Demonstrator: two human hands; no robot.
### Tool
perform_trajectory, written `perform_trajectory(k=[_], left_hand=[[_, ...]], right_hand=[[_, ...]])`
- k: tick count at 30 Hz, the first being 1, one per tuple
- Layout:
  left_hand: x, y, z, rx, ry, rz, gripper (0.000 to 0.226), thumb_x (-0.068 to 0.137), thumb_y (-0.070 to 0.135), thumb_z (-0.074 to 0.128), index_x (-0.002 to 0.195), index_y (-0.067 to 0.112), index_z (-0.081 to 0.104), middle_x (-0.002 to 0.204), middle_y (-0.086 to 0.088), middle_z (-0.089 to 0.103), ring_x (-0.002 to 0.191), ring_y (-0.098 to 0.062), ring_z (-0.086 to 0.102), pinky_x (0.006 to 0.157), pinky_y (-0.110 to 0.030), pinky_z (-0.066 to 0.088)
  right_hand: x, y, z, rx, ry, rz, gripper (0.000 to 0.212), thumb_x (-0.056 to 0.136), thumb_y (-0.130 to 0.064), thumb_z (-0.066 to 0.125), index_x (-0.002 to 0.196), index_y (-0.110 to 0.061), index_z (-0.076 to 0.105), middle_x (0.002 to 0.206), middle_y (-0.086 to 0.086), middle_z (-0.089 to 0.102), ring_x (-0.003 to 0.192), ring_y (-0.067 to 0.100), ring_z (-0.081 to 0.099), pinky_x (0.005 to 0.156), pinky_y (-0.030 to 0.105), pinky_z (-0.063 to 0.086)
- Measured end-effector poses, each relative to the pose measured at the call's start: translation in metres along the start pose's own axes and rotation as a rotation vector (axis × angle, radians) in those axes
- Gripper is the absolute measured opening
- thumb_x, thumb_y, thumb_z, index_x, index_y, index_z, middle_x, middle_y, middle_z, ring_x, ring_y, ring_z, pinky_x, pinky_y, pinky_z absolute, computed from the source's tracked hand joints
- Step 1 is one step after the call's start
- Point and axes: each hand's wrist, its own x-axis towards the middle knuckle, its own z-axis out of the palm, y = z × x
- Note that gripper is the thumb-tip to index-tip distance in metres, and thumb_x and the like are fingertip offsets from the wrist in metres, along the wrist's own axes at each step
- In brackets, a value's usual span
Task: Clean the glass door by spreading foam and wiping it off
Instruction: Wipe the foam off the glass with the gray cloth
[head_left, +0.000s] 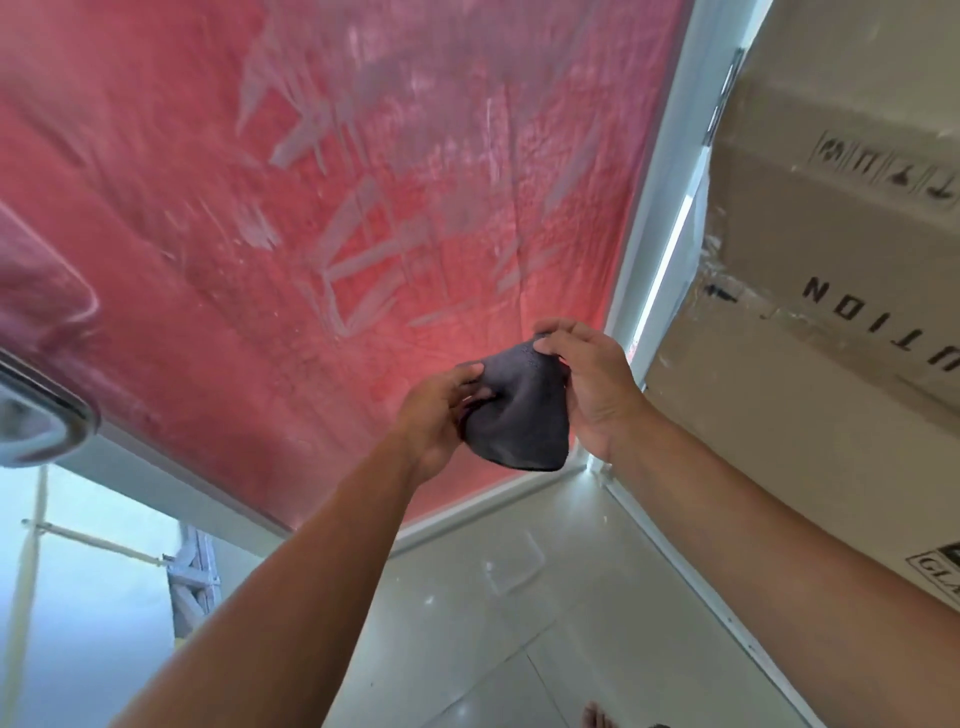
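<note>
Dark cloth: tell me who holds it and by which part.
Both hands hold the dark cloth: the right hand pinches its top edge, the left hand grips its left side. It hangs bunched between them.

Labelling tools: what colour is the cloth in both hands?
Dark grey microfibre cloth, plain, no pattern; head view.

On my feed, a large brown cardboard box (831, 291) with black printing stands at right, above glossy pale floor tiles (519, 623).
</note>
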Motion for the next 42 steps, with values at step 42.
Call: perform_trajectory(k=[42], left_hand=[[-0.100, 0.338, 0.103, 1.246, 0.020, 0.614, 0.006, 0.083, 0.031, 0.083, 0.084, 0.026, 0.079, 0.081, 0.013, 0.073, 0.091, -0.014, 0.066, 0.074, -0.026, 0.046]], right_hand=[[0.076, -0.224, 0.070, -0.250, -0.548, -0.376, 0.045, 0.078, -0.056, 0.078, 0.107, -0.021, 0.080, 0.112, 0.008, 0.077, 0.107, 0.028, 0.073, 0.098, 0.060, 0.054]])
